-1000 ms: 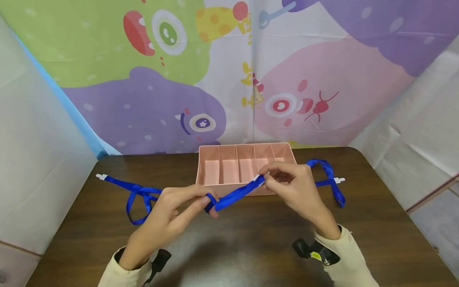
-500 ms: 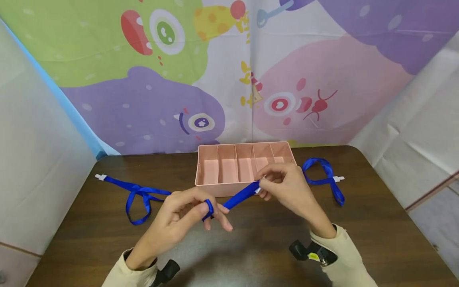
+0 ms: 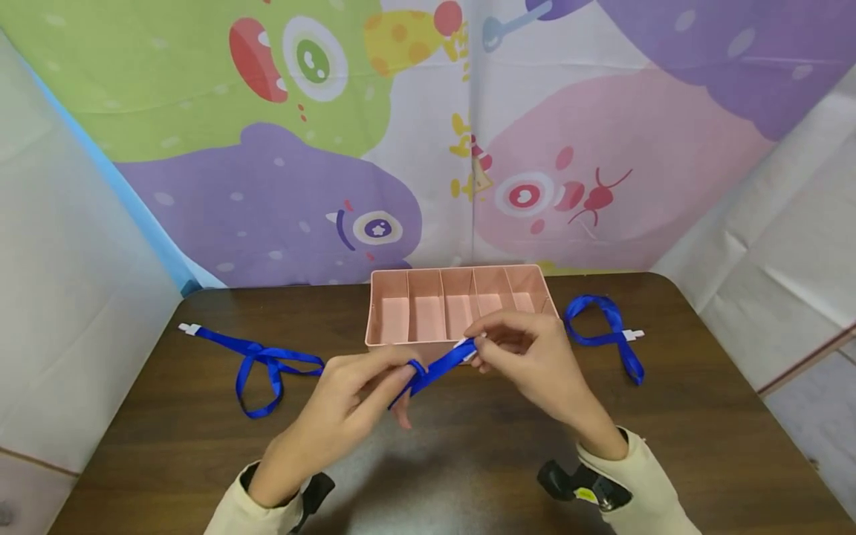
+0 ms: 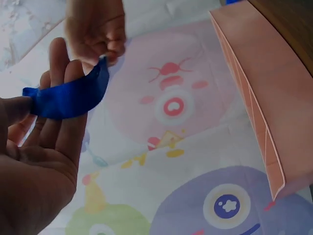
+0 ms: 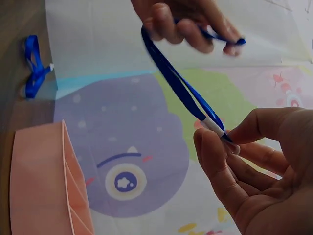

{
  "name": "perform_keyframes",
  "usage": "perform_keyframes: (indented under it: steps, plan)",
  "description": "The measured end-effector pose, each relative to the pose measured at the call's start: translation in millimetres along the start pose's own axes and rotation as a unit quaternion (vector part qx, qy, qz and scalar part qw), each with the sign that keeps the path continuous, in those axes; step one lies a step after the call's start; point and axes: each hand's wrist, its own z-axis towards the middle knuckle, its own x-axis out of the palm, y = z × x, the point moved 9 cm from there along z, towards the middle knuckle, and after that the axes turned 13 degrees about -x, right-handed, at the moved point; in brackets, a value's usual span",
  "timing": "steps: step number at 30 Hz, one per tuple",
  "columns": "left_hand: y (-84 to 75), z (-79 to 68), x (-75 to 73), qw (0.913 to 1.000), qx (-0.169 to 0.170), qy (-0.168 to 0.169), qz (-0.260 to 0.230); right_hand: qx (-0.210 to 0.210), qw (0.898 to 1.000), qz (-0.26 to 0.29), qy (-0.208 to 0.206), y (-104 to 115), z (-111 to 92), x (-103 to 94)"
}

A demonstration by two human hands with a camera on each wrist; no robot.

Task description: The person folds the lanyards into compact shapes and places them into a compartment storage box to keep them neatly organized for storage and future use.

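A blue lanyard (image 3: 441,365) with a white plastic clip (image 5: 213,126) is stretched between my two hands, in front of the pink box. My left hand (image 3: 364,390) pinches the folded strap between thumb and fingers; in the left wrist view the blue band (image 4: 68,99) runs across the fingers. With thumb and fingertips my right hand (image 3: 535,357) pinches the clip end. In the right wrist view the strap makes a narrow loop from the clip up to the left hand (image 5: 188,24).
Behind the hands stands a pink box (image 3: 401,345) with several compartments. Another blue lanyard (image 3: 257,355) with a white clip lies on the brown table (image 3: 167,446) at left, and one more blue lanyard (image 3: 618,338) at right. A cartoon-print cloth (image 3: 435,171) hangs behind the table.
Both hands have come closer together, the left moving right and the right slightly left. The left fingers spread, then closed on the strap again, leaving a shorter stretch between the hands.
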Motion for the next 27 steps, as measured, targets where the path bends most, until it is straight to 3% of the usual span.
perform_keyframes:
  steps: [9, 15, 21, 27]
  plan:
    - [9.9, 0.3, 8.0, 0.9948, -0.041, -0.013, 0.093, -0.058, 0.998, 0.006, 0.014, 17, -4, 16.0]
    - [11.5, 0.5, 13.6, 0.9948, -0.055, -0.006, 0.086, -0.053, 0.998, 0.022, 0.023, 17, -6, 26.9]
    - [11.1, 2.1, 13.3, 0.9955, -0.052, -0.016, 0.078, -0.064, 0.996, 0.044, 0.042, 18, -6, 37.1]
    - [13.6, 2.5, 10.3, 0.9933, -0.066, -0.037, 0.087, -0.049, 0.994, 0.085, 0.052, 17, -8, 43.8]
